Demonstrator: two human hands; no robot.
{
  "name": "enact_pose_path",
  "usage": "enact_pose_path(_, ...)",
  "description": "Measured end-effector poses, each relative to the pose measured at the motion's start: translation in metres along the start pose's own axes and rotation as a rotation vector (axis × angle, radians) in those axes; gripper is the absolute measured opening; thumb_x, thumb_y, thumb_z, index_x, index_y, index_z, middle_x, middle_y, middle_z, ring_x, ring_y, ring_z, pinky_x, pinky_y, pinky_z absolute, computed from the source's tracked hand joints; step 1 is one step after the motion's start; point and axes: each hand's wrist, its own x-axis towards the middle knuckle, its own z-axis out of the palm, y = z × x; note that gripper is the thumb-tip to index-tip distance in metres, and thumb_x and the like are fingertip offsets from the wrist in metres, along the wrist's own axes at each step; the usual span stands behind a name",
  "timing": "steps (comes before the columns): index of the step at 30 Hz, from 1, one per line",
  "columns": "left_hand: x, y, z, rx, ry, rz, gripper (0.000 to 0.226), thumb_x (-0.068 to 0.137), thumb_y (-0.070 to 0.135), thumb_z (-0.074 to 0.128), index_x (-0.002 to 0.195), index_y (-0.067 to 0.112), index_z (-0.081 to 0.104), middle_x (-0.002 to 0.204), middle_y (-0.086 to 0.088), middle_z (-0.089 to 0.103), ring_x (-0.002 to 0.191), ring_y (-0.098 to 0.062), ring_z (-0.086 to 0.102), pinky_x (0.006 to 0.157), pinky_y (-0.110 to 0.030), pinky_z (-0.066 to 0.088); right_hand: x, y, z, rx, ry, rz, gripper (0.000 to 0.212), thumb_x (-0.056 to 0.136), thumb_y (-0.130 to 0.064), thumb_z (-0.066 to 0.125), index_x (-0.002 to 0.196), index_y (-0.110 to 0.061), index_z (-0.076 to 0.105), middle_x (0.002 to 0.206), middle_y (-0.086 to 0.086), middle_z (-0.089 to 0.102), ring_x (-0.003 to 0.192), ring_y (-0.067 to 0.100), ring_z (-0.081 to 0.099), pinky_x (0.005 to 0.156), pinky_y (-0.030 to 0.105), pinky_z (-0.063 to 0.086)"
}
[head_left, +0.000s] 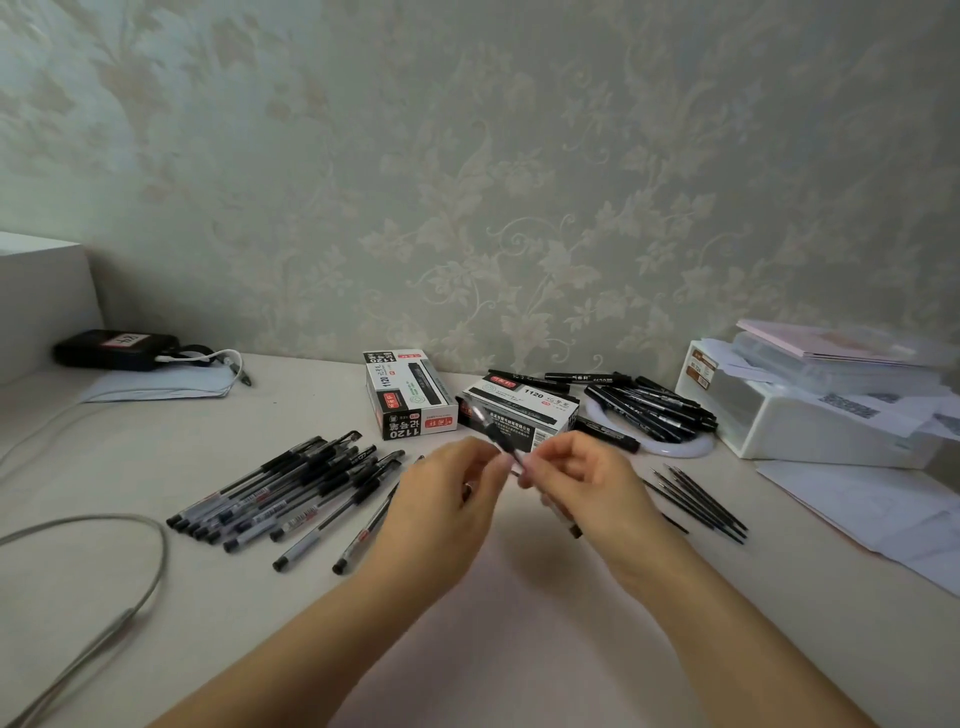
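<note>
Our left hand (451, 492) and right hand (588, 480) both pinched one pen (491, 432) above the surface (519, 623), between pen pile (291, 488) and refills (698, 501); boxes (410, 397) stood just beyond.

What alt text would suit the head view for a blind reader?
The left hand and right hand pinch one black pen above a white desk. A pile of pens lies left of them, thin refills right, with two boxes and loose markers behind.
</note>
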Motion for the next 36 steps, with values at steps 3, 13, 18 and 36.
enact_pose_path(3,0.001,0.005,0.0,-0.324,-0.009,-0.191,0.02,0.094,0.034,0.055,0.084,0.022,0.067,0.072,0.007,0.069,0.068,-0.004,0.063,0.068,-0.022,0.052,-0.006,-0.002,0.011,0.023,-0.105,-0.008,0.021,0.09,-0.026,0.068,0.097,-0.007,0.062,0.079,0.002,0.074,0.062,0.007,0.061,0.058,0.02,0.045)
enact_pose_path(13,-0.002,0.007,-0.004,-0.24,-0.024,-0.055,0.014,0.098,0.029,0.041,0.086,0.029,0.048,0.068,0.004,0.055,0.06,-0.011,0.049,0.054,-0.029,0.039,-0.005,-0.007,0.004,0.09,-0.03,-0.098,0.032,0.087,-0.044,0.061,0.105,-0.019,0.066,0.082,0.001,0.073,0.066,0.009,0.06,0.063,0.021,0.05)
enact_pose_path(18,-0.009,0.006,-0.002,0.011,-0.202,0.151,0.01,0.098,0.019,0.038,0.092,0.024,0.044,0.082,0.012,0.049,0.079,-0.008,0.046,0.064,-0.022,0.035,-0.002,-0.002,0.001,0.087,-0.086,-0.139,0.016,0.094,-0.022,0.063,0.094,-0.007,0.065,0.068,0.001,0.065,0.06,0.01,0.055,0.062,0.023,0.048)
enact_pose_path(36,0.01,-0.007,-0.02,0.529,-0.05,-0.016,0.047,0.088,0.068,0.029,0.072,0.025,0.038,0.058,0.007,0.047,0.057,-0.017,0.047,0.043,-0.027,0.025,0.009,0.014,-0.006,0.015,0.085,-0.144,0.007,0.09,-0.017,0.068,0.091,-0.01,0.065,0.079,0.005,0.075,0.068,0.012,0.069,0.066,0.02,0.054)
